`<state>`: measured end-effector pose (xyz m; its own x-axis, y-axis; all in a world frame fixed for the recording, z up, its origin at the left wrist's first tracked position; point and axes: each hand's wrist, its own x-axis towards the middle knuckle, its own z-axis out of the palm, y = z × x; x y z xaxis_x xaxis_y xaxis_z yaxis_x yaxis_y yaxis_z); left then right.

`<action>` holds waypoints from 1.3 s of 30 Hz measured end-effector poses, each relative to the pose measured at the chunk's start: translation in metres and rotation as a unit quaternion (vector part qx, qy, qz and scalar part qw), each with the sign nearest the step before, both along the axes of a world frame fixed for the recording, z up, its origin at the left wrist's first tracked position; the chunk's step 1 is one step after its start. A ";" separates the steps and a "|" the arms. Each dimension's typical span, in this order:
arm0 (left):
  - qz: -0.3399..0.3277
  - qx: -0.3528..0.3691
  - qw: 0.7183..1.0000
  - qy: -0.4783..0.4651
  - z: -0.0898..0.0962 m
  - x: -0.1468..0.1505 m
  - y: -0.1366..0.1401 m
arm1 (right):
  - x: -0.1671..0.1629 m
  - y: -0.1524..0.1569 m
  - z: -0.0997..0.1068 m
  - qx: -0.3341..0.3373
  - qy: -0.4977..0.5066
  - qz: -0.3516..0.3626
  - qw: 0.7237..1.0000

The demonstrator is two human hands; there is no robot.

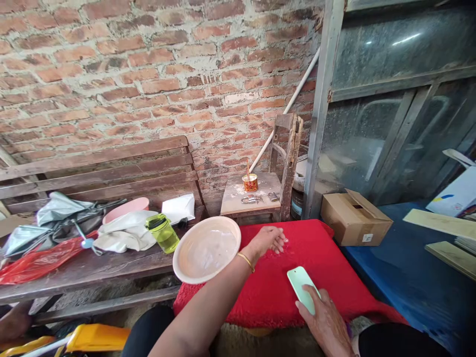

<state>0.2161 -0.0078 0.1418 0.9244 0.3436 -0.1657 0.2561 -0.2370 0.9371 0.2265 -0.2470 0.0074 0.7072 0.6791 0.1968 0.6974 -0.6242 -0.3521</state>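
My left hand (pixel 268 241) reaches forward over a red cloth (pixel 316 258), fingers spread and pressed down on it near some white specks; a gold bangle is on the wrist. A cream bowl (pixel 207 250) with whitish liquid sits just left of that arm, at the cloth's left edge. My right hand (pixel 327 322) rests at the cloth's near edge, its fingers on the lower end of a pale green phone (pixel 301 287) that lies flat on the cloth.
A wooden bench (pixel 111 258) at left carries a green bottle (pixel 162 233), a pink basin (pixel 126 207), bags and cloth. Behind stands a small chair (pixel 256 193) with a tin (pixel 250 183). A cardboard box (pixel 355 218) sits on a blue surface at right.
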 end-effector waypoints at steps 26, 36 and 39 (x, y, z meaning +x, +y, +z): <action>-0.058 0.570 0.819 -0.021 -0.119 -0.200 0.029 | 0.048 0.106 0.073 -0.147 0.071 0.102 0.981; -0.048 0.554 0.831 -0.020 -0.115 -0.200 0.027 | 0.045 0.093 0.075 -0.136 0.026 0.021 0.990; -0.046 0.555 0.830 -0.025 -0.116 -0.200 0.026 | -0.002 0.125 0.066 -0.108 0.034 0.116 0.987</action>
